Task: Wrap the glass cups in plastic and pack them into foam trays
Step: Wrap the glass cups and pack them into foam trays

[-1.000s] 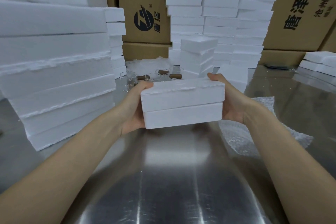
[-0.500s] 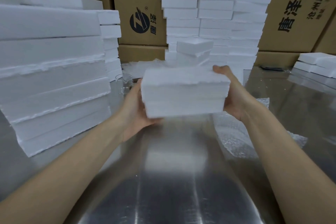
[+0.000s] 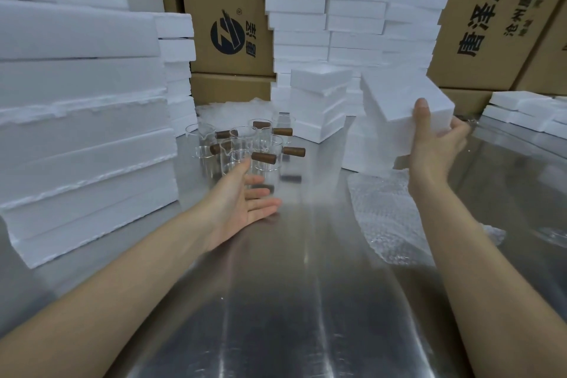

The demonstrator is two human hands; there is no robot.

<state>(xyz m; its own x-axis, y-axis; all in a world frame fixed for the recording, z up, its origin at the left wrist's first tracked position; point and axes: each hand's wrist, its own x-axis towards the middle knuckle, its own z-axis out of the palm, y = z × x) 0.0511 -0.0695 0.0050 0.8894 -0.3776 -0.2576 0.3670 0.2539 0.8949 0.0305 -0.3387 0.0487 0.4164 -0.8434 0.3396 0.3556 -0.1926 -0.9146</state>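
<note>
My right hand (image 3: 435, 138) grips a white foam tray block (image 3: 395, 107), tilted and lifted off the table at the right. Over the steel table my left hand (image 3: 245, 202) is open, palm up with straight fingers, holding nothing. Just beyond its fingertips stand several glass cups (image 3: 242, 147) with brown wooden handles, clustered at mid-table. A sheet of bubble wrap (image 3: 386, 215) lies on the table below my right hand.
Tall foam stacks (image 3: 82, 132) fill the left side. More foam trays (image 3: 352, 15) are piled at the back, with a short stack (image 3: 316, 101) behind the cups. Cardboard boxes (image 3: 227, 9) line the rear. Low foam pieces (image 3: 521, 110) lie far right.
My left hand let go of the foam block and dropped toward the cups. My right hand carried the block up and to the right, uncovering the cups.
</note>
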